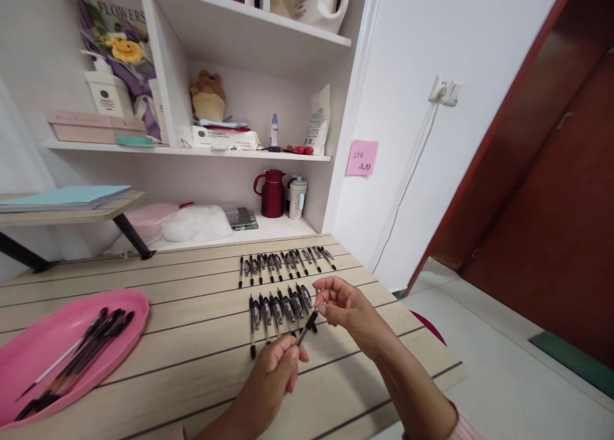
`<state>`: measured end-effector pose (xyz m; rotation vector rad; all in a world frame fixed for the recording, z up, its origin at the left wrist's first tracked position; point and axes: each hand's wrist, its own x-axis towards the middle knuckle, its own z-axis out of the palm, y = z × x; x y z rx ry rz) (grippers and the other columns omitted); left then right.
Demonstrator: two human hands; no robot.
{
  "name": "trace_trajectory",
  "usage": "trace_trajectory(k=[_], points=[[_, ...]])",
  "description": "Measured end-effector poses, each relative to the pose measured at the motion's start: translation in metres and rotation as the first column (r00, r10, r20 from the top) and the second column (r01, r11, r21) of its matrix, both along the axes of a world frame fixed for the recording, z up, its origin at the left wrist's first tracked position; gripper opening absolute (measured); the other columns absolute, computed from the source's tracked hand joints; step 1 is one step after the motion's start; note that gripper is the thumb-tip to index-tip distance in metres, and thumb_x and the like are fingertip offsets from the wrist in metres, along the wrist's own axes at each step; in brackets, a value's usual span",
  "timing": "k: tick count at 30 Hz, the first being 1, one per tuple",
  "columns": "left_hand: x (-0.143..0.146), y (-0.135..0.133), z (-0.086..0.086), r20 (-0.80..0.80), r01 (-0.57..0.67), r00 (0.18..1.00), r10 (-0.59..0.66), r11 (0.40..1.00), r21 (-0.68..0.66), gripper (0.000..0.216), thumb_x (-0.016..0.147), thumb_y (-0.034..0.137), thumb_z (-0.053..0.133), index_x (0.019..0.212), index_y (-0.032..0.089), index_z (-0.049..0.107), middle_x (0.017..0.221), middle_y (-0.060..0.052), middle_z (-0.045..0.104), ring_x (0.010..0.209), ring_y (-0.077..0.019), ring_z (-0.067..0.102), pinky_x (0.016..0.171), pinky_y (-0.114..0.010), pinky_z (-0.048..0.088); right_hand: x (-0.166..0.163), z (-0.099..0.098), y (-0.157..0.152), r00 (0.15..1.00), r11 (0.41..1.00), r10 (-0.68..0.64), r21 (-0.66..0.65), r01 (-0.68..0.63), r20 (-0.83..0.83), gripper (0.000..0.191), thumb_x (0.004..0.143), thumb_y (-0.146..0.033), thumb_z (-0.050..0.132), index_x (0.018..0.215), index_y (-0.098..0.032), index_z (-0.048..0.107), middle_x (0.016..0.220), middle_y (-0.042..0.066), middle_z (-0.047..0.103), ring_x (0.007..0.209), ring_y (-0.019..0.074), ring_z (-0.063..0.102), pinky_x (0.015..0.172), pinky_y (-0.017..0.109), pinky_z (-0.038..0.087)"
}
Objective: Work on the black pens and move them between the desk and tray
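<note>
Over the near right part of the wooden table (182, 357), both of my hands hold one black pen (307, 325). My left hand (275, 371) is closed around its lower end. My right hand (341, 306) pinches its upper end with fingertips. Just beyond the hands lie two rows of capped black pens on the table: a near row (277, 312) and a far row (283, 263). A pink oval tray (57, 334) at the near left holds several more dark pens (79, 357).
A white shelf unit (215, 152) stands behind the table with a red jug (272, 194), a cup, bottles, boxes and a plush toy. A low wooden riser (71, 210) with a blue folder stands at left. At right are a wall socket with cable, a pink note and a red-brown door.
</note>
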<state>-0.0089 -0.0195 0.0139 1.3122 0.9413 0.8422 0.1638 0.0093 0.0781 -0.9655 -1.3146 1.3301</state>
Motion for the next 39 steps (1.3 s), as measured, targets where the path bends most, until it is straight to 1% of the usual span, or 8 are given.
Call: trace_trajectory(k=[7,14,22,26,28,32,36,39], points=[[0.002,0.000,0.000,-0.031,-0.046,0.998,0.048,0.997,0.061,0.026,0.080,0.041,0.044,0.074,0.017,0.052,0.042,0.008,0.035,0.041,-0.0075,0.025,0.043,-0.022,0.018,-0.004,-0.005,0.000,0.997,0.998,-0.065,0.012,0.065,-0.039,0.037,0.060,-0.024,0.070,0.093,-0.019,0.054,0.068,-0.003,0.055,0.053,0.0066,0.042,0.047,0.019,0.031],[0.002,-0.001,0.000,0.059,0.017,0.998,-0.019,0.999,0.028,0.027,0.080,0.043,0.043,0.077,0.016,0.050,0.041,0.009,0.035,0.037,-0.0061,0.023,0.040,-0.021,0.016,-0.011,-0.007,-0.001,0.992,0.993,-0.115,-0.018,0.115,-0.055,0.028,0.060,-0.028,0.070,0.084,-0.016,0.061,0.058,-0.004,0.050,0.048,0.0057,0.036,0.045,0.020,0.028],[0.000,0.001,0.003,0.098,0.036,0.995,-0.036,0.999,0.000,0.027,0.081,0.042,0.040,0.079,0.016,0.048,0.043,0.009,0.036,0.034,-0.0037,0.018,0.037,-0.020,0.011,-0.012,-0.015,-0.001,0.989,0.995,-0.032,-0.094,0.019,-0.142,0.030,0.061,-0.037,0.070,0.081,-0.015,0.068,0.050,-0.003,0.049,0.048,0.0068,0.036,0.047,0.023,0.026],[0.001,0.002,0.002,0.093,0.032,0.995,-0.032,0.999,-0.004,0.027,0.081,0.042,0.041,0.077,0.016,0.048,0.042,0.009,0.035,0.033,-0.0034,0.018,0.037,-0.020,0.011,-0.018,-0.024,0.001,0.974,0.989,-0.142,-0.072,0.131,-0.175,0.022,0.059,-0.034,0.073,0.065,-0.015,0.064,0.049,-0.004,0.049,0.046,0.0057,0.034,0.046,0.022,0.024],[0.001,0.002,0.002,0.102,0.023,0.995,-0.021,1.000,-0.014,0.027,0.080,0.042,0.042,0.076,0.016,0.048,0.042,0.009,0.035,0.033,-0.0034,0.018,0.037,-0.020,0.011,-0.020,-0.025,0.000,0.973,0.989,-0.144,-0.057,0.136,-0.180,0.021,0.058,-0.032,0.074,0.063,-0.016,0.062,0.054,-0.003,0.052,0.048,0.0060,0.037,0.047,0.021,0.027],[0.002,0.003,0.003,0.111,0.020,0.994,-0.017,0.999,-0.027,0.028,0.079,0.044,0.043,0.076,0.016,0.048,0.042,0.009,0.035,0.033,-0.0034,0.018,0.037,-0.020,0.010,-0.021,-0.024,0.000,0.968,0.994,-0.053,-0.101,0.029,-0.243,0.028,0.061,-0.033,0.072,0.082,-0.017,0.065,0.077,0.003,0.061,0.064,0.0111,0.050,0.058,0.024,0.038],[0.002,0.003,0.001,0.098,0.021,0.995,-0.018,0.999,-0.029,0.029,0.079,0.044,0.043,0.076,0.016,0.049,0.042,0.009,0.035,0.033,-0.0032,0.018,0.037,-0.020,0.010,-0.023,-0.026,0.001,0.963,0.990,-0.124,-0.097,0.103,-0.239,0.021,0.057,-0.030,0.075,0.064,-0.015,0.061,0.062,-0.001,0.057,0.054,0.0080,0.046,0.054,0.022,0.036],[0.001,0.003,-0.001,0.099,0.024,0.995,-0.021,0.999,-0.023,0.028,0.080,0.043,0.042,0.077,0.016,0.049,0.043,0.009,0.036,0.033,-0.0031,0.018,0.036,-0.020,0.011,-0.023,-0.025,0.001,0.968,0.994,-0.067,-0.101,0.043,-0.241,0.024,0.059,-0.031,0.074,0.075,-0.017,0.063,0.072,0.002,0.062,0.062,0.0112,0.051,0.058,0.024,0.039]])
